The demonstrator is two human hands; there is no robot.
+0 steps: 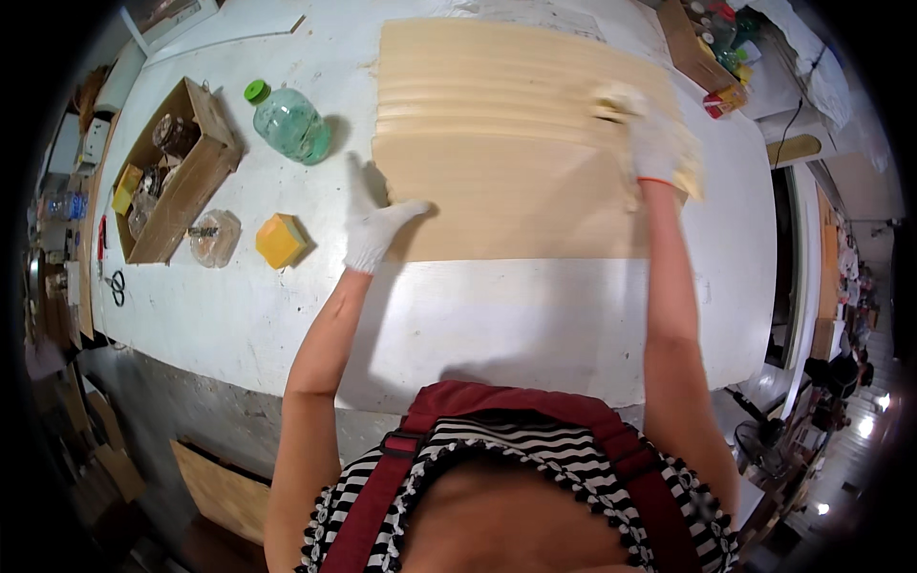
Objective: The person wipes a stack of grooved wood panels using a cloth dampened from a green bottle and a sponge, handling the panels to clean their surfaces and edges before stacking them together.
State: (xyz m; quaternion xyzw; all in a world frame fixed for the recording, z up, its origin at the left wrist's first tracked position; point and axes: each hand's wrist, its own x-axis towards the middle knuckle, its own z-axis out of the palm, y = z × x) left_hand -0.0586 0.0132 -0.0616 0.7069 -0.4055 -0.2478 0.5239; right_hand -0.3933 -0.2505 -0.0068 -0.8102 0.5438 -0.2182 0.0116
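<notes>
A large pale wooden panel (pixel 506 201) lies on the white table in front of me, its far part streaked with long ridges or bands. My left hand (pixel 375 229), in a white glove, rests at the panel's left edge with fingers spread and the thumb on the panel's surface. It grips nothing. My right hand (pixel 654 143), gloved in white with an orange cuff edge, is over the panel's right part and smeared by motion. Its fingers are closed on a pale yellowish rag (pixel 619 99). More pale material (pixel 690 180) hangs at the panel's right edge beside that wrist.
Left of the panel stand a green-capped bottle (pixel 291 124), a yellow sponge block (pixel 281 241), a clear jar (pixel 215 239) with a brush-like thing, and a wooden box (pixel 205 158) of jars. Scissors (pixel 117 287) lie near the left edge. A cardboard box (pixel 690 48) sits far right.
</notes>
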